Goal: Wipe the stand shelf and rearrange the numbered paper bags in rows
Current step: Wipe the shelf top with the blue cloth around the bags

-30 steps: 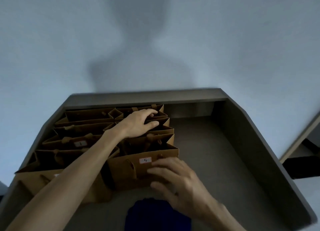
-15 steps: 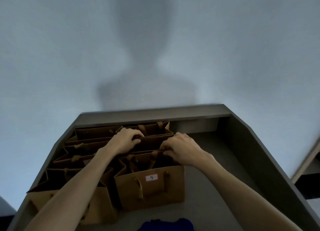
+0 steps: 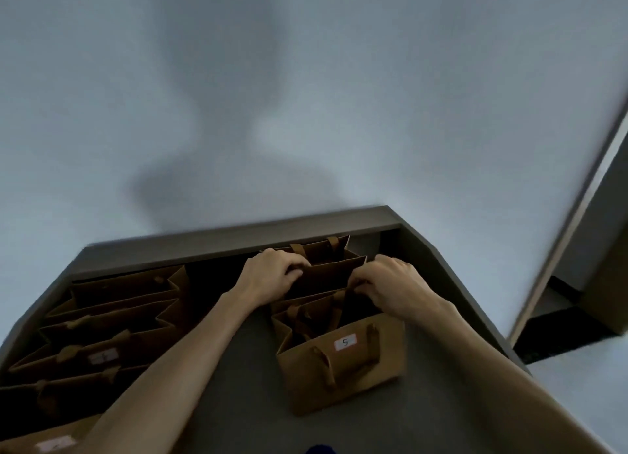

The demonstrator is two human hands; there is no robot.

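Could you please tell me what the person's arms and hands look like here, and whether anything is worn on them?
Both forearms are bare as far as the picture shows, with no sleeves in view. The left hand and right hand wear no gloves; no watch, bracelet or ring shows.

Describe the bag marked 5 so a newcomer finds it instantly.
Start at the grey shelf against the pale wall. Two rows of brown paper bags stand on it; take the right row, which both hands grip further back. The bag marked 5 is that row's nearest bag, the only one with a legible white label reading 5.
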